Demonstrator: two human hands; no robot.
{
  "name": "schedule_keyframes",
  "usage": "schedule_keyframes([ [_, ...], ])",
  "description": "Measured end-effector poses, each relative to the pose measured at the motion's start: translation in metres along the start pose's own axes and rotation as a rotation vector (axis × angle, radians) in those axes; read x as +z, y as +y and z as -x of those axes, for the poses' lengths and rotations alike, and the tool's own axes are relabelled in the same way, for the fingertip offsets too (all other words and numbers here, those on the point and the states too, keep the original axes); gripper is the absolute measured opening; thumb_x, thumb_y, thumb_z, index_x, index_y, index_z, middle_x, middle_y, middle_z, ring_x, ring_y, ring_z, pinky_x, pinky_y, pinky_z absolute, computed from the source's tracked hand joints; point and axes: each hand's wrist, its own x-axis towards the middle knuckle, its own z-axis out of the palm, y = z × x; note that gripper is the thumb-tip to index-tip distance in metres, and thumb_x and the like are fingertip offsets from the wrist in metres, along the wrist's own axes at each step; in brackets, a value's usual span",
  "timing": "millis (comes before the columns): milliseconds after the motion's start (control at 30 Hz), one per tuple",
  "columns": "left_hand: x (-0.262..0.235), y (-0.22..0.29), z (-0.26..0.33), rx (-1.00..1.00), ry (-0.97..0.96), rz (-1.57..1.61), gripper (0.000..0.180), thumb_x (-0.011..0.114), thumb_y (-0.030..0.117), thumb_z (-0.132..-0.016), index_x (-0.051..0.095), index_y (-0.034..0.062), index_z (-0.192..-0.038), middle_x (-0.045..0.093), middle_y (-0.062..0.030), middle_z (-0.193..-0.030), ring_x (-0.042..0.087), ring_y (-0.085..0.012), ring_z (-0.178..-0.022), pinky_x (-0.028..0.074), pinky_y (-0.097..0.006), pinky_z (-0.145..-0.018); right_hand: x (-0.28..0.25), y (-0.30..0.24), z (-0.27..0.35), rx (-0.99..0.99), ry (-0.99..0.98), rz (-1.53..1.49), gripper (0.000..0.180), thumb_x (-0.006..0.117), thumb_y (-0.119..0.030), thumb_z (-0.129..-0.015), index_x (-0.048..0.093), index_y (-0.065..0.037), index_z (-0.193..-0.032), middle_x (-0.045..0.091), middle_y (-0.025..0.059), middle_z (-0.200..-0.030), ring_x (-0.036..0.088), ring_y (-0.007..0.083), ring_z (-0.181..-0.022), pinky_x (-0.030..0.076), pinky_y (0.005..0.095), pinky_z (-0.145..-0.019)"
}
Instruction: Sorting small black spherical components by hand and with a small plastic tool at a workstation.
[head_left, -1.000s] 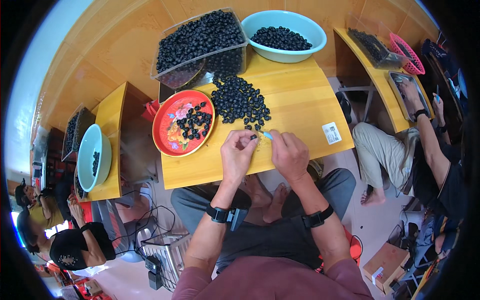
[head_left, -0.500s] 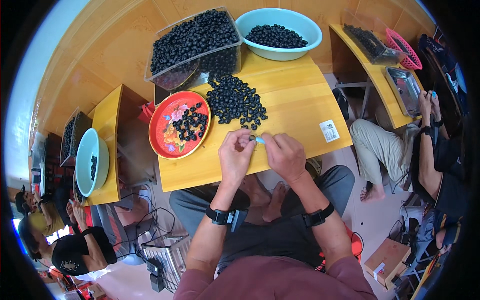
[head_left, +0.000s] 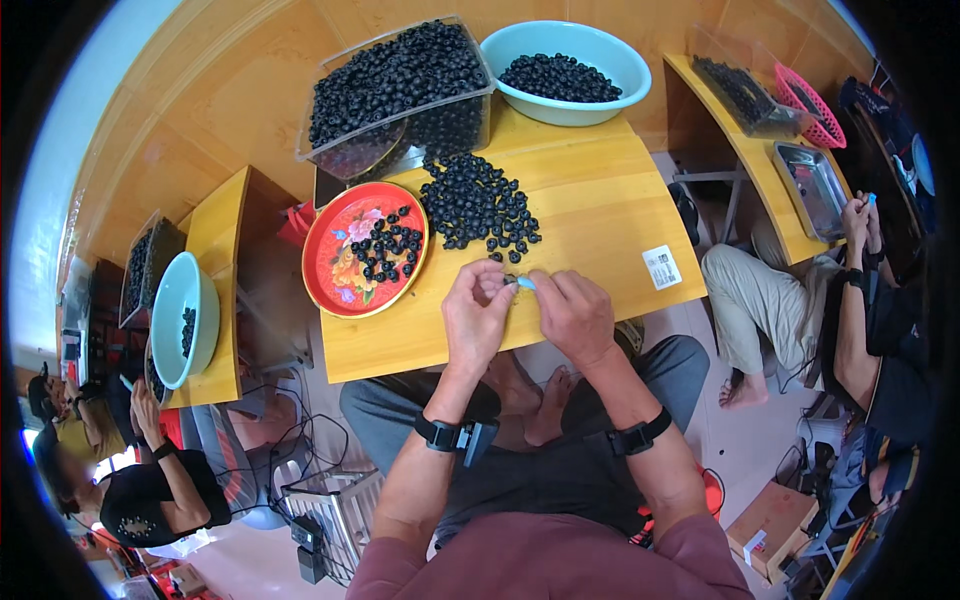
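Both hands meet at frame centre: left hand (head_left: pixel 478 318) pinches one dark berry (head_left: pixel 511 282), right hand (head_left: pixel 572 312) holds a small blue tool (head_left: pixel 526 283) to it. Few berries on the red tray (head_left: pixel 340 272); the loose pile (head_left: pixel 478 205) and clear bin (head_left: pixel 395 85) remain, so I'd say early.

one head-worn fisheye view looks steeply down from above the seated person, close over the hands (head_left: pixel 525 315) and the yellow worktop (head_left: pixel 590 215). it faces forward toward the wooden wall; edges bend at the dark round rim.
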Motion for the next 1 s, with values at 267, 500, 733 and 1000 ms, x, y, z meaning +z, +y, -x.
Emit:
schedule_keyframes([
  [267, -0.001, -0.010, -0.001, 0.014, 0.032, 0.281, 0.031, 0.076, -0.006, -0.092, 0.065, -0.0029, -0.121, 0.067, -0.0053, -0.101, 0.067, -0.0108, -0.092, 0.056, -0.025, -0.085, 0.000, -0.001, 0.000, 0.081, 0.000, 0.078, 0.018, 0.068, -0.009, -0.085, 0.072, -0.007, -0.103, 0.058, 0.0055, -0.075, 0.065, 0.0240, -0.070, 0.054, 0.0377, -0.061],
  [500, -0.003, -0.008, -0.001, 0.149, 0.047, 0.082, 0.023, 0.075, -0.007, -0.092, 0.075, -0.0005, -0.114, 0.063, -0.0069, -0.107, 0.068, -0.0133, -0.097, 0.058, -0.026, -0.083, 0.002, -0.002, 0.001, 0.114, 0.024, 0.051, 0.019, 0.070, -0.006, -0.089, 0.073, -0.006, -0.108, 0.060, 0.0085, -0.077, 0.064, 0.0285, -0.068, 0.051, 0.0421, -0.060],
  [733, -0.005, -0.009, -0.001, 0.193, 0.081, 0.144, 0.019, 0.075, -0.005, -0.092, 0.075, -0.0001, -0.111, 0.065, -0.0081, -0.108, 0.067, -0.0138, -0.094, 0.058, -0.026, -0.083, 0.002, -0.002, 0.003, 0.118, 0.012, 0.052, 0.021, 0.070, -0.007, -0.089, 0.073, -0.007, -0.110, 0.061, 0.0089, -0.079, 0.064, 0.0289, -0.070, 0.051, 0.0422, -0.061],
  [1000, -0.092, 0.025, -0.051, 0.421, 0.287, -0.366, 0.016, 0.078, 0.001, -0.088, 0.075, 0.0031, -0.104, 0.070, -0.0096, -0.100, 0.068, -0.0173, -0.082, 0.056, -0.031, -0.072, 0.000, 0.000, 0.002, 0.136, 0.064, 0.119, 0.019, 0.067, -0.009, -0.090, 0.072, -0.007, -0.109, 0.056, 0.0070, -0.074, 0.061, 0.0263, -0.068, 0.050, 0.0404, -0.060],
])
